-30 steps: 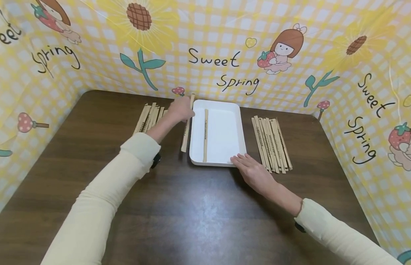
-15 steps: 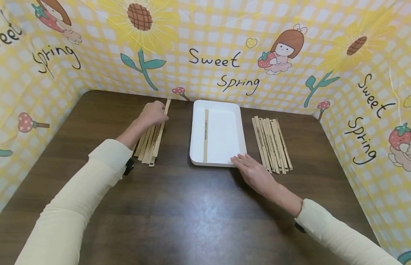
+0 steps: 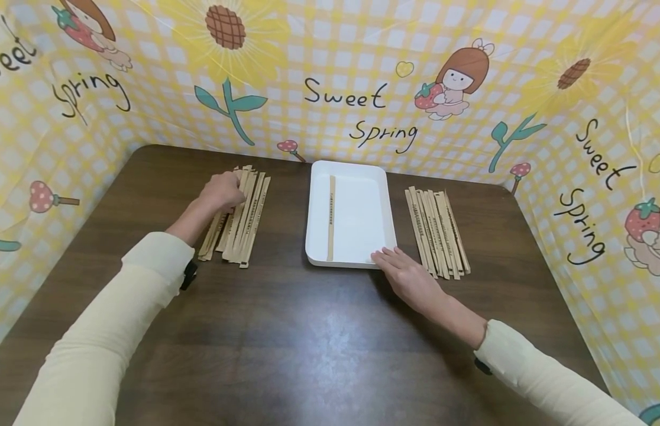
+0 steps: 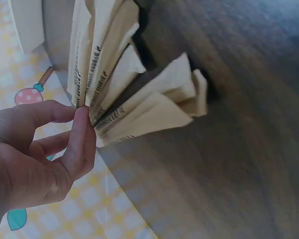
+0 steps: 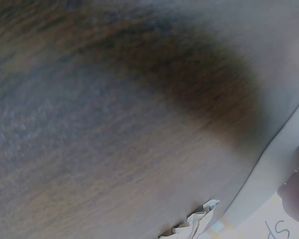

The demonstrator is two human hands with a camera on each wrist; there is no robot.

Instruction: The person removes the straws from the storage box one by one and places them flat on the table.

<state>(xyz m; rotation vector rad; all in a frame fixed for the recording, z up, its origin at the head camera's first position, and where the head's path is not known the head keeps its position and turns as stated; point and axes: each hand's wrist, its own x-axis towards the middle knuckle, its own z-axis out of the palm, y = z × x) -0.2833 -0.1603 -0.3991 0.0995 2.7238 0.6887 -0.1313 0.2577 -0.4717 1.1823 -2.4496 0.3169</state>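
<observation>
My left hand [image 3: 222, 190] is at the left pile of slim brown paper sleeves [image 3: 251, 216], on its far-left part. In the left wrist view, the thumb and forefinger of that hand [image 4: 45, 154] pinch the end of a printed paper sleeve [image 4: 81, 55]; several others fan out beside it. What the sleeves contain is hidden. My right hand [image 3: 407, 275] rests with straight fingers on the near right corner of a white tray [image 3: 362, 207]. One paper sleeve [image 3: 331, 219] lies lengthwise along the tray's left side. In the right wrist view, fingers [image 5: 295, 196] show at the tray wall [image 5: 264, 184].
A second pile of brown paper sleeves [image 3: 437, 234] lies right of the tray, close to my right hand. All stand on a dark wooden table [image 3: 309, 343]. A yellow checked cloth [image 3: 335, 65] with printed drawings walls off the back and both sides.
My left hand carried a paper sleeve from beside the tray leftward to the left pile, let it go on the pile's right side, then moved further left. My right hand has stayed still.
</observation>
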